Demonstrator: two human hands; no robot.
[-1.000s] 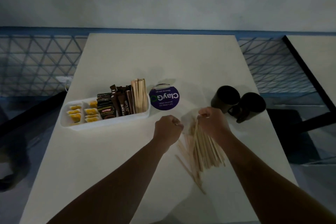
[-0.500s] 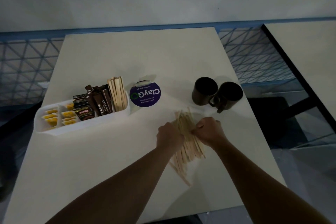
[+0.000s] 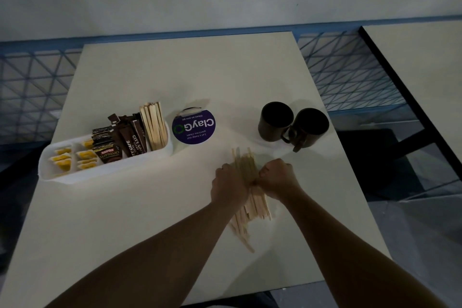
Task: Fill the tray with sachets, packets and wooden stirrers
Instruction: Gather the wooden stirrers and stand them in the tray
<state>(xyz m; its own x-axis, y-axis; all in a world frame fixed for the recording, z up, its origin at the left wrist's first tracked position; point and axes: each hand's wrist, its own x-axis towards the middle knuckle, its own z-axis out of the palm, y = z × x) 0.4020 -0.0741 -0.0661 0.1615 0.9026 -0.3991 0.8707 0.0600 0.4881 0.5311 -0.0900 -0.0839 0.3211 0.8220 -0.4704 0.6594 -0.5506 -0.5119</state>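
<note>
A white tray (image 3: 50, 170) sits at the table's left, holding yellow sachets (image 3: 61, 159), dark coffee packets (image 3: 117, 141) and upright wooden stirrers (image 3: 153, 125) in its right end. A loose pile of wooden stirrers (image 3: 246, 165) lies on the table at centre right. My left hand (image 3: 228, 186) and my right hand (image 3: 277, 179) press against the pile from either side, fingers curled around the sticks and gathering them into a bundle. The middle of the pile is hidden between the hands.
A round purple ClayGo sign (image 3: 193, 126) stands just right of the tray. Two dark mugs (image 3: 293, 125) stand close together behind the pile, near the table's right edge. A second table (image 3: 425, 62) is at the far right.
Both hands have closed in on the stirrer pile from either side, squeezing the spread sticks into a tighter bundle. The camera has shifted, so the tray appears further left.
</note>
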